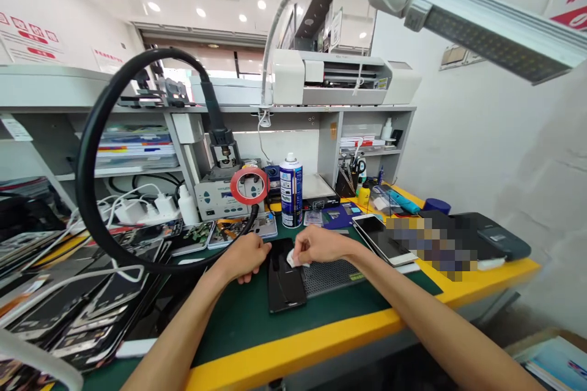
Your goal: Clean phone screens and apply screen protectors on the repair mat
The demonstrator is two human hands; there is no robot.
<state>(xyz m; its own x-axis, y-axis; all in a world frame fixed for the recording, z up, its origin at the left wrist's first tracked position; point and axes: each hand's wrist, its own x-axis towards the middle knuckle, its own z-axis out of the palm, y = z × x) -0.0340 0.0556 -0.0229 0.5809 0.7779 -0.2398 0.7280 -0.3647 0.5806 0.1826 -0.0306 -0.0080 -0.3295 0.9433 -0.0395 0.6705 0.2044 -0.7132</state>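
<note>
Black phone [287, 287] lies partly beneath the right grip [316, 246].

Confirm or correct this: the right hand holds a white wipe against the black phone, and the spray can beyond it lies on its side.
Not quite: the head view shows the spray can standing upright. The right hand does hold a white wipe against the black phone.

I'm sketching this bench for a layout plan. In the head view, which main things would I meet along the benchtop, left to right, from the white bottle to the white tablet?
White bottle → left hand → black phone → right hand → white tablet.
</note>
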